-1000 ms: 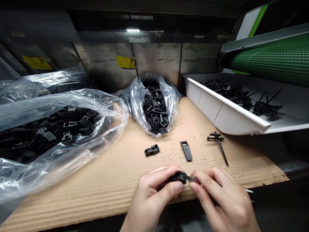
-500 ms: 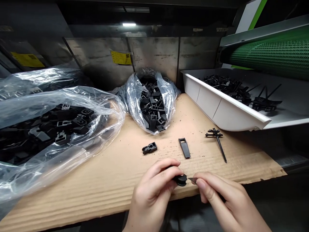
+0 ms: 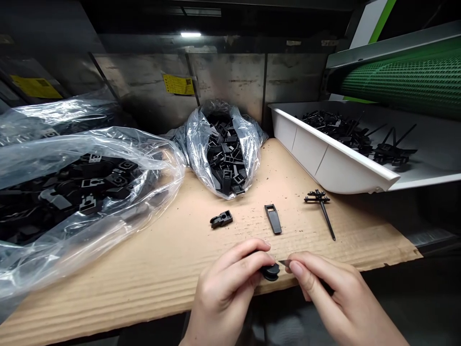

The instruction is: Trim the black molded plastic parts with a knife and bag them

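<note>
Near the front edge of the cardboard, my left hand [image 3: 230, 281] is closed around a black plastic part [image 3: 271, 273]; only its rounded, grooved end shows past the fingers. My right hand [image 3: 329, 283] pinches a small dark pointed blade [image 3: 284, 263] between thumb and fingers, its tip at the upper edge of the rounded end. I cannot tell whether the tip touches. Beyond the hands lie a black slotted plastic piece [image 3: 222, 219], a tapered black clip [image 3: 272, 220] and a black moulding sprue [image 3: 324, 211] with a long stem.
Clear plastic bags of black parts stand at the left [image 3: 158, 187] and at the back centre [image 3: 194, 154]. A white tray [image 3: 334, 166] with black sprues is at the right, below a green conveyor belt [image 3: 399, 77]. Cardboard [image 3: 144, 278] covers the work surface.
The blade's tip has come closer to the part's rounded end, which has tilted slightly in my left hand. The view has shifted a little; the loose pieces lie as before.
</note>
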### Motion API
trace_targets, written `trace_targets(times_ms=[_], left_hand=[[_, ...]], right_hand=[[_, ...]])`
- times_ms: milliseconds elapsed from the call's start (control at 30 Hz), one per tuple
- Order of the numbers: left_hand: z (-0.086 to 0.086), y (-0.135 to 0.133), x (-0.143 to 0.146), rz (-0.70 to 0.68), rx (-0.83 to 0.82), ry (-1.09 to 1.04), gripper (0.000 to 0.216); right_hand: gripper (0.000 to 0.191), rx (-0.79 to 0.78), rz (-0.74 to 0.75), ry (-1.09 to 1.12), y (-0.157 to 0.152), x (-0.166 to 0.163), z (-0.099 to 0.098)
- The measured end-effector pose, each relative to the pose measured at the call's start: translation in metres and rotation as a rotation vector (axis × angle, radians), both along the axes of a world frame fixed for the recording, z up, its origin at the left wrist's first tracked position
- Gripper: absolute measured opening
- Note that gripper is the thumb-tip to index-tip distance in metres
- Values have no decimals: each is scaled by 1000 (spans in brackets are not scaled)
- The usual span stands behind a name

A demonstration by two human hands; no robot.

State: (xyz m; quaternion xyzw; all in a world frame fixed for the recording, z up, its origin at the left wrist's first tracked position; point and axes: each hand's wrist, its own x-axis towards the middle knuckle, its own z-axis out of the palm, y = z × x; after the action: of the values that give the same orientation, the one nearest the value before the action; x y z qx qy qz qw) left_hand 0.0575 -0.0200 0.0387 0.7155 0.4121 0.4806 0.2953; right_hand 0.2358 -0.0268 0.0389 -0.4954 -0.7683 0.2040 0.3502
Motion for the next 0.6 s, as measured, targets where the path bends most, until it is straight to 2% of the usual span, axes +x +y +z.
trace_targets(times_ms=[467, 600], left_hand=[[0, 4, 2, -31, -10, -26, 40], [5, 4, 2, -55, -85, -81, 34]], right_hand=[[29, -204, 86, 78, 2, 2, 10], [31, -288, 129, 138, 4, 3, 12]])
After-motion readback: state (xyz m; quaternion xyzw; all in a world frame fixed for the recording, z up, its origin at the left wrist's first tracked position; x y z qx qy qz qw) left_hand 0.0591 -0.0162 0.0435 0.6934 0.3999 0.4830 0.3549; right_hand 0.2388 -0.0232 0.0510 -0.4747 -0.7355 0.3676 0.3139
